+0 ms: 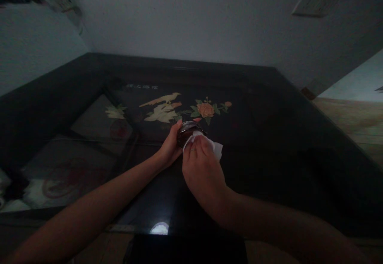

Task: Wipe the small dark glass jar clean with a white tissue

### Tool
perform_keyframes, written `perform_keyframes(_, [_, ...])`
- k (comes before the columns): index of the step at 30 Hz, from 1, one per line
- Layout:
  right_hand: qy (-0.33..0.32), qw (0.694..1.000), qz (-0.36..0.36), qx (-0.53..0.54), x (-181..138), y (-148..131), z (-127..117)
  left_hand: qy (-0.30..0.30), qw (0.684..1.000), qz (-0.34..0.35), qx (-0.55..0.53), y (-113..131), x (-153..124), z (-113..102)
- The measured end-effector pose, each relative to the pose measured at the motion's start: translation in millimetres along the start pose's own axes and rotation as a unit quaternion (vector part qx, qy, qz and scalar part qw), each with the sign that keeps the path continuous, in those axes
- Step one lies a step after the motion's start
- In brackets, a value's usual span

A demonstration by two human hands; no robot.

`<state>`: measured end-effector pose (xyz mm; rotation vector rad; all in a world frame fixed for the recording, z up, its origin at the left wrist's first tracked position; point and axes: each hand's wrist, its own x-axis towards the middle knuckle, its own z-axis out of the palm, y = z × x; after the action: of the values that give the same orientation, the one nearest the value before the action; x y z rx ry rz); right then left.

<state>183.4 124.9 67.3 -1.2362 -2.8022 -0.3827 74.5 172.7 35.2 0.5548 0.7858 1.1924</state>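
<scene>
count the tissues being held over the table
1. The white tissue is in the right grip, against the dark shiny object. Any others bunched underneath may be hidden.

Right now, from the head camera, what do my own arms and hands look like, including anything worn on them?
Your left forearm and right forearm are bare, with no sleeve, watch or bracelet visible. Your left hand and right hand are ungloved. A thin ring circles one right finger; the picture is too dim to tell its colour.
</scene>
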Motion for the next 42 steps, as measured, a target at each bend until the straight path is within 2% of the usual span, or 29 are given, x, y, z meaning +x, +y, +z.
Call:
perform_keyframes(2, [0.001, 0.999, -0.013, 0.030, 3.5, -0.5, -2.5, 0.000, 1.000, -0.007, 0.002, 1.1, -0.8, 0.3])
perform_keyframes(5, [0.011, 0.990, -0.007, 0.139, 10.2, 5.9, -4.9, 0.023, 1.000, -0.001, -0.007, 4.3, -1.7, 0.9])
perform_keyframes(7, [0.004, 0.969, 0.005, 0.248, 13.9, 13.7, -5.9, 0.035, 0.999, 0.002, -0.010, 5.8, -2.3, 1.6])
perform_keyframes(8, [-0.005, 0.948, 0.016, 0.318, 15.4, 17.7, -6.4, 0.037, 0.999, 0.003, -0.009, 6.0, -2.5, 1.8])
perform_keyframes(9, [-0.019, 0.916, 0.033, 0.399, 16.5, 21.3, -6.9, 0.038, 0.999, 0.007, -0.008, 5.8, -2.6, 1.9])
perform_keyframes(10, [-0.028, 0.872, 0.058, 0.485, 17.5, 24.0, -7.2, 0.039, 0.999, 0.013, -0.010, 5.2, -2.4, 1.9])
perform_keyframes(11, [-0.030, 0.815, 0.088, 0.572, 18.1, 25.6, -7.3, 0.039, 0.999, 0.022, -0.014, 4.2, -2.1, 1.6])
perform_keyframes(13, [-0.016, 0.676, 0.152, 0.721, 18.8, 25.2, -6.6, 0.037, 0.998, 0.038, -0.025, 1.8, -0.9, 0.8])
perform_keyframes(14, [-0.008, 0.609, 0.177, 0.773, 18.8, 23.6, -5.9, 0.035, 0.998, 0.041, -0.031, 0.7, -0.2, 0.4])
perform_keyframes(15, [0.000, 0.556, 0.197, 0.808, 18.7, 21.5, -5.0, 0.034, 0.998, 0.042, -0.035, -0.2, 0.4, 0.0])
perform_keyframes(16, [0.004, 0.519, 0.208, 0.829, 18.5, 19.5, -3.9, 0.034, 0.998, 0.041, -0.038, -0.7, 0.8, -0.2])
perform_keyframes(17, [0.005, 0.502, 0.210, 0.839, 18.3, 18.0, -2.7, 0.035, 0.998, 0.040, -0.038, -0.9, 1.0, -0.3])
perform_keyframes(18, [0.011, 0.506, 0.208, 0.837, 18.1, 17.3, -1.8, 0.037, 0.998, 0.039, -0.037, -0.7, 0.9, -0.2])
perform_keyframes(19, [0.015, 0.529, 0.200, 0.825, 18.0, 17.6, -1.2, 0.039, 0.998, 0.037, -0.036, -0.3, 0.7, 0.1])
perform_keyframes(20, [0.015, 0.572, 0.186, 0.798, 18.1, 18.9, -1.1, 0.041, 0.998, 0.037, -0.034, 0.3, 0.2, 0.5])
perform_keyframes(22, [-0.004, 0.701, 0.144, 0.698, 18.6, 23.5, -3.1, 0.043, 0.998, 0.038, -0.031, 1.7, -0.8, 1.3])
perform_keyframes(24, [-0.043, 0.830, 0.090, 0.548, 19.3, 28.6, -7.6, 0.039, 0.998, 0.038, -0.023, 2.5, -1.6, 1.4])
perform_keyframes(25, [-0.060, 0.879, 0.064, 0.468, 19.5, 30.3, -10.2, 0.035, 0.999, 0.037, -0.016, 2.5, -1.7, 1.2])
perform_keyframes(27, [-0.070, 0.944, 0.015, 0.321, 19.2, 31.1, -14.5, 0.026, 0.999, 0.031, -0.003, 1.6, -1.5, 0.0])
perform_keyframes(30, [-0.058, 0.984, -0.041, 0.162, 16.1, 25.6, -15.5, 0.014, 1.000, 0.022, 0.002, -0.6, -0.4, -2.1])
perform_keyframes(34, [-0.033, 0.998, -0.039, 0.028, 7.2, 13.0, -5.4, 0.010, 1.000, 0.022, -0.016, -2.5, 0.8, -3.2])
perform_keyframes(38, [0.019, 1.000, -0.009, 0.012, 0.0, 8.4, 8.6, 0.012, 0.999, 0.027, -0.022, -2.7, 1.0, -3.8])
perform_keyframes(42, [0.031, 0.999, 0.001, 0.017, -0.3, 10.2, 15.8, 0.019, 0.999, 0.032, -0.024, -2.4, 1.3, -4.7])
